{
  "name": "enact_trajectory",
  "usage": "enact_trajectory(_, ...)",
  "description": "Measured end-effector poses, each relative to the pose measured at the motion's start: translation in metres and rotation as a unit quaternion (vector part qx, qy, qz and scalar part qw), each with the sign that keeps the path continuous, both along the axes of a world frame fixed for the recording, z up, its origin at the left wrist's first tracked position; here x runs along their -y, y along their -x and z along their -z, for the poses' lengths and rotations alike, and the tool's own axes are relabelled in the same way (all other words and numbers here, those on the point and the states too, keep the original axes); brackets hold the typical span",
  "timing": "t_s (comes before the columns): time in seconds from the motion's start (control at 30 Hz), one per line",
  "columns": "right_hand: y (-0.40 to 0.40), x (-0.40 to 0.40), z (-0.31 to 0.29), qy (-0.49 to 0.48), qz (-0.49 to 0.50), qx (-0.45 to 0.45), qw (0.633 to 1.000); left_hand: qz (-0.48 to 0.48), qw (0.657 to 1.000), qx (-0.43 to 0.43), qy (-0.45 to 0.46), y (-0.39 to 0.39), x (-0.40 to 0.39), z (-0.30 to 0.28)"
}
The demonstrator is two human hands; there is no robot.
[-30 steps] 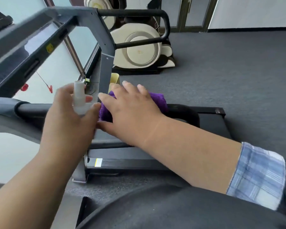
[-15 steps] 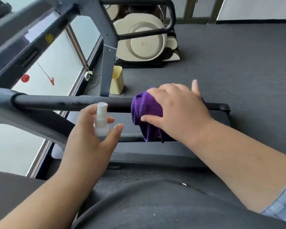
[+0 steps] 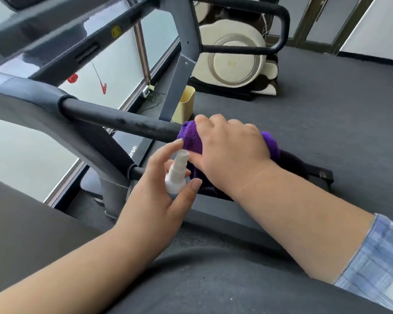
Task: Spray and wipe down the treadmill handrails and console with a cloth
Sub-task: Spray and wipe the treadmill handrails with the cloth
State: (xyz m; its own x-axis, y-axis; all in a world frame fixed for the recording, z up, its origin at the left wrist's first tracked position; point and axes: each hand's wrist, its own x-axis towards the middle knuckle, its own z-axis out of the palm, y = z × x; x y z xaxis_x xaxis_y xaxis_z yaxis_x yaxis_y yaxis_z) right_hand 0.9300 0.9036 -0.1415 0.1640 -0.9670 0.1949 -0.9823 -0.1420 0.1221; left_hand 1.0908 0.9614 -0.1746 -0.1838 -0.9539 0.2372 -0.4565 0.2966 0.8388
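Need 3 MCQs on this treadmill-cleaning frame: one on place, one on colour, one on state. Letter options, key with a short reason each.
1. Where is the purple cloth?
A. wrapped on the black handrail under the right hand
B. lying on the carpet
C. draped over the console

2. What colour is the small bin on the floor beyond the handrail?
A. red
B. pale yellow
C. blue

3. What is the left hand doing?
A. hanging idle and holding nothing
B. pressing flat on the handrail
C. holding the white spray bottle upright

Key: 1 A, the right hand grips the cloth around the rail; 2 B, the bin beside the grey upright is pale yellow; 3 C, the fingers and thumb curl round the bottle with its nozzle on top.
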Motion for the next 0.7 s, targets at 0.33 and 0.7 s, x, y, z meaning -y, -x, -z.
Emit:
enact_trajectory(0.33,0.027,-0.014,-0.003,-0.034,-0.031,-0.04,0.998,-0.033,0.996,-0.075,0.041,-0.028,-0.001,0.01)
enact_trajectory(0.7,-0.126,0.068,-0.017,-0.077,-0.123,-0.007,0.989,-0.087,0.984,-0.126,0.093,-0.064,-0.024,0.008)
